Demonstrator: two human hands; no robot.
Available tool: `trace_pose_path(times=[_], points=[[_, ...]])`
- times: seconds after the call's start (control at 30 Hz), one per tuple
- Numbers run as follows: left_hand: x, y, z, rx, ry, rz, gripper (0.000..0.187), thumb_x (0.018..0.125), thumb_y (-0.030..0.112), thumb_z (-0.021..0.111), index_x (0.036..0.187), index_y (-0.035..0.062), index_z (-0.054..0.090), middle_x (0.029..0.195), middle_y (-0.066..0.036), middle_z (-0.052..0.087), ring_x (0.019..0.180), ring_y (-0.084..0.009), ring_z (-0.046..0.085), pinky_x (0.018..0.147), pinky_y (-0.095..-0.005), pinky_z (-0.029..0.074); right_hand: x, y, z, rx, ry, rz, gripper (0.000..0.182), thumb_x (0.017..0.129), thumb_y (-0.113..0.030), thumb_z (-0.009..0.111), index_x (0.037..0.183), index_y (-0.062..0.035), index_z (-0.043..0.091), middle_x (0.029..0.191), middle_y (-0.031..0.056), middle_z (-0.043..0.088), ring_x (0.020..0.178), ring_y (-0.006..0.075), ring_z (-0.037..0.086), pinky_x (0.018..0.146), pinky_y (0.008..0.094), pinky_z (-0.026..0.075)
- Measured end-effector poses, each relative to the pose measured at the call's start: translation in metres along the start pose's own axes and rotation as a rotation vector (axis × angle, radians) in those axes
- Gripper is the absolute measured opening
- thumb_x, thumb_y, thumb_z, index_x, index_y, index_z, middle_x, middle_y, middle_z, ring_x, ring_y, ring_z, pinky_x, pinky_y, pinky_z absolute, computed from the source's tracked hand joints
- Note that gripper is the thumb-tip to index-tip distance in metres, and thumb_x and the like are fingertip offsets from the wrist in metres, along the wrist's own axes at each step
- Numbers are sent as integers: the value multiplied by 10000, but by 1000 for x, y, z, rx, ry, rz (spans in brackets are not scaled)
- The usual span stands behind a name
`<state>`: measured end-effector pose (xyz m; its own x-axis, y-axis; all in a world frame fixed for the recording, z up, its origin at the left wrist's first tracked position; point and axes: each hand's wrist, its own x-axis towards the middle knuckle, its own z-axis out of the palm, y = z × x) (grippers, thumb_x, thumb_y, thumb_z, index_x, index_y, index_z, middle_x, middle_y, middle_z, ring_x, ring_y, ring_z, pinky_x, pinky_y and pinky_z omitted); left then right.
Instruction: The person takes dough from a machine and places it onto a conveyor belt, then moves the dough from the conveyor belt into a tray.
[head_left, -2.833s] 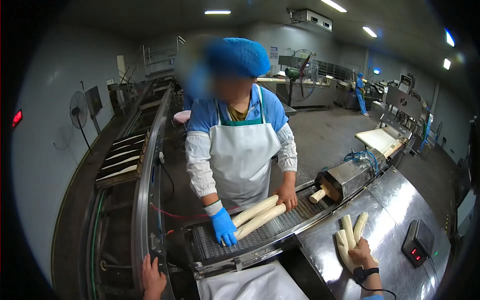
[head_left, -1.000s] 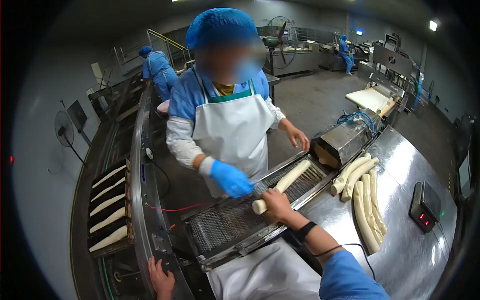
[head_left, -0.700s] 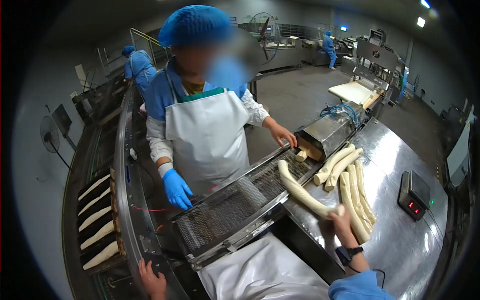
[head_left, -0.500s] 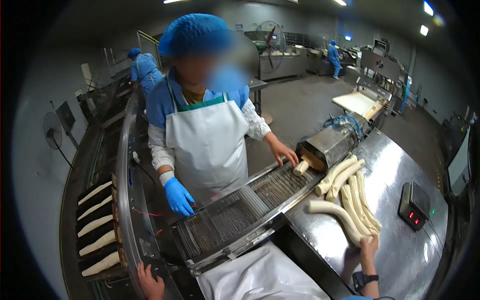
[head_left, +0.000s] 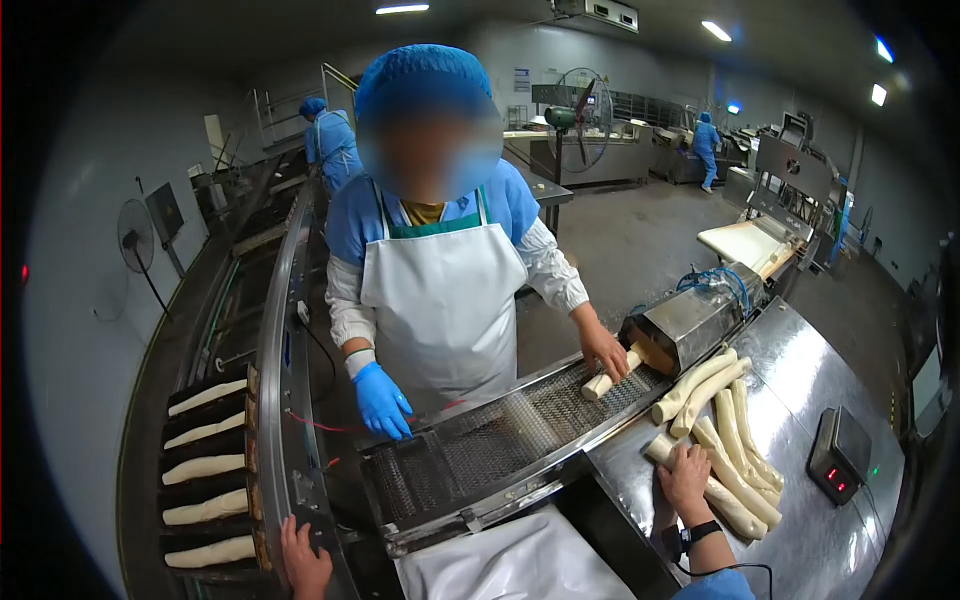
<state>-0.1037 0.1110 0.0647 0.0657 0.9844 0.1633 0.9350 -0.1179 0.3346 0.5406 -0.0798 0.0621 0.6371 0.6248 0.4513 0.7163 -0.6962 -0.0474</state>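
Observation:
My right hand (head_left: 686, 482), with a dark band at the wrist, lies over the upper end of a pale dough roll (head_left: 738, 508) on the steel table (head_left: 805, 400). Its fingers curve round the roll. Several more dough rolls (head_left: 735, 425) lie beside it. My left hand (head_left: 304, 560) rests with fingers apart on the metal edge by the long conveyor at the lower left, holding nothing. Across the mesh conveyor (head_left: 490, 450), a co-worker's bare hand touches a short dough piece (head_left: 612, 376) near the metal housing's opening.
A co-worker in a white apron (head_left: 440, 290) stands opposite, a blue-gloved hand (head_left: 380, 402) at the mesh conveyor's left end. Black trays with dough strips (head_left: 205, 467) sit at left. A scale (head_left: 838, 455) stands on the table's right. Two more people are farther back.
My right hand has moved from the near end of the curved roll to its upper end, and the roll now lies straighter beside the others. The co-worker's bare hand has moved onto the short piece.

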Motion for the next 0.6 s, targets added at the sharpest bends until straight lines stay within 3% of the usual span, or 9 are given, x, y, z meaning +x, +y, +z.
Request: trace_pose_path(times=[0.1,0.2,0.27,0.33,0.4,0.5,0.57,0.6], points=[[2,-8,4,16,-30,-33,530,775,-2,688,1290,-5,561,1550,-217,373,1484,-384,300,1224,-480,289,-4,8,-13,73,-192,-180,452,732,-386,818,976,-53,634,968,177,612,936,382,616,837,491,507],[0,-17,13,-3,23,15,535,749,6,662,1274,-32,564,1552,-221,370,1483,-405,292,1213,-512,290,-15,29,-30,141,-333,-299,446,754,-404,801,969,-51,630,935,172,617,913,387,624,823,496,513],[1,-16,13,30,12,-7,528,755,7,660,1274,-22,567,1551,-210,374,1486,-392,292,1212,-505,294,-16,51,-28,166,-411,-195,457,801,-435,772,960,-37,613,978,208,629,958,412,621,834,514,503],[1,-11,8,21,6,5,530,757,13,665,1277,-16,570,1554,-203,372,1493,-383,287,1213,-494,295,-14,69,-27,182,-342,-3,466,839,-438,750,977,-23,590,983,225,634,965,434,616,837,529,493],[1,-13,9,25,8,7,530,757,14,666,1278,-14,570,1555,-201,371,1493,-381,287,1214,-489,294,-7,82,-15,73,-256,81,402,900,-348,719,1037,-4,562,1028,240,627,979,445,607,838,522,498],[0,-16,12,24,19,16,531,752,14,667,1274,-14,574,1553,-202,375,1491,-381,292,1216,-484,292,-8,89,10,19,-143,102,345,919,-272,675,1126,-15,575,1130,218,614,1072,406,595,897,505,491],[1,-18,14,22,28,27,531,747,13,667,1269,-15,578,1551,-205,380,1489,-382,296,1217,-483,290,-4,88,27,-166,-23,184,422,921,-208,622,1292,-18,557,1269,227,576,1223,396,542,1026,491,448],[2,-19,15,22,39,33,527,739,10,664,1259,-19,583,1545,-209,389,1486,-387,301,1217,-489,290,-3,82,28,-167,-27,190,422,921,-208,622,1292,-18,557,1269,227,576,1223,396,542,1026,491,448]])
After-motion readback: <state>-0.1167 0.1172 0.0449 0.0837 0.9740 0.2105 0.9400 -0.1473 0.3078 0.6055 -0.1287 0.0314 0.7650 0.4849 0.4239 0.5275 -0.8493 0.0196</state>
